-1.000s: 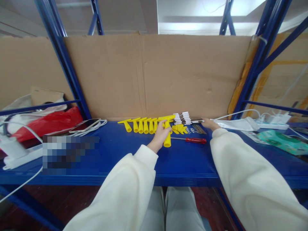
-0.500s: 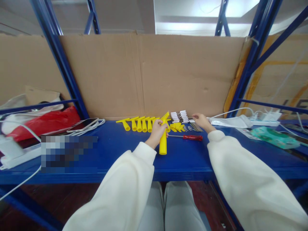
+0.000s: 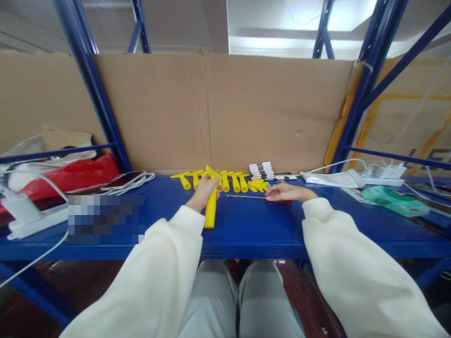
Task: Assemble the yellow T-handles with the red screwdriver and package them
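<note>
My left hand (image 3: 205,190) is closed around a yellow T-shaped plastic scraper handle (image 3: 210,211), its round tube end pointing toward me and its flat head tilted away. My right hand (image 3: 282,191) lies over the red grip of a screwdriver (image 3: 246,196), fingers bent onto it. The screwdriver's metal shaft points left along the blue tabletop. Behind my left hand stretches a row of similar yellow handles (image 3: 184,182). Small yellow plates (image 3: 258,186) lie in a heap just left of my right hand, which partly hides the small parts beside them.
White packs with dark bands (image 3: 261,171) are stacked against the cardboard wall (image 3: 275,112). On the right are a white pouch (image 3: 333,178), a power strip (image 3: 384,180) and a green packet (image 3: 394,201). A phone (image 3: 127,180), cables and a red bag (image 3: 77,173) occupy the left.
My right hand has come down and toward me from the small parts onto the screwdriver's grip. My left hand has shifted left with the yellow handle.
</note>
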`<state>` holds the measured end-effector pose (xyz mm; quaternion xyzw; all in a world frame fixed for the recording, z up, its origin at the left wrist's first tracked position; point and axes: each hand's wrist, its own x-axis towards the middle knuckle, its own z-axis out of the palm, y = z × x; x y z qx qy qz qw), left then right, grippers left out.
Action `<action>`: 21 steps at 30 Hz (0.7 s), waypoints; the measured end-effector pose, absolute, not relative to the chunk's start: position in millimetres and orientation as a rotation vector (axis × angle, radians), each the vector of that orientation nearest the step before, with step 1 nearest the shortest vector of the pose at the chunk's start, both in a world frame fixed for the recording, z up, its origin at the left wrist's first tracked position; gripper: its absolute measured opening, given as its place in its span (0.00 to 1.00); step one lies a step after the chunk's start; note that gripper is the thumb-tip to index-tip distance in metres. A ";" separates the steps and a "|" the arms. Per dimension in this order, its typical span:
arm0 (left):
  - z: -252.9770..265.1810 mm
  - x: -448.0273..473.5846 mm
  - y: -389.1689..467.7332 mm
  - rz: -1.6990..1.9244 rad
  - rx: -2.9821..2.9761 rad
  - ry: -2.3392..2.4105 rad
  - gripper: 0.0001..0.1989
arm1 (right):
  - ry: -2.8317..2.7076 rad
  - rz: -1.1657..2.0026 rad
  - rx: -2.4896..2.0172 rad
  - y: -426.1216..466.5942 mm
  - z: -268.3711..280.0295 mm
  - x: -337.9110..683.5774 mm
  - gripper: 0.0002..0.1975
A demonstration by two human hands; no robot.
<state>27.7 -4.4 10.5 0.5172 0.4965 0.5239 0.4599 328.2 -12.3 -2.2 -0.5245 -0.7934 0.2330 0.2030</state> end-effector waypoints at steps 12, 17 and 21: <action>8.3 22.1 -5.1 1.231 1.396 1.331 0.04 | -2.290 0.287 -1.500 -0.6 -20.0 323.5 0.11; 7.8 22.0 -4.8 1.177 1.420 1.359 0.05 | -2.242 0.156 -1.543 -1.5 -21.8 323.3 0.07; 5.0 20.8 -2.5 1.188 1.461 1.346 0.05 | -2.136 0.072 -1.553 2.3 -24.4 325.4 0.09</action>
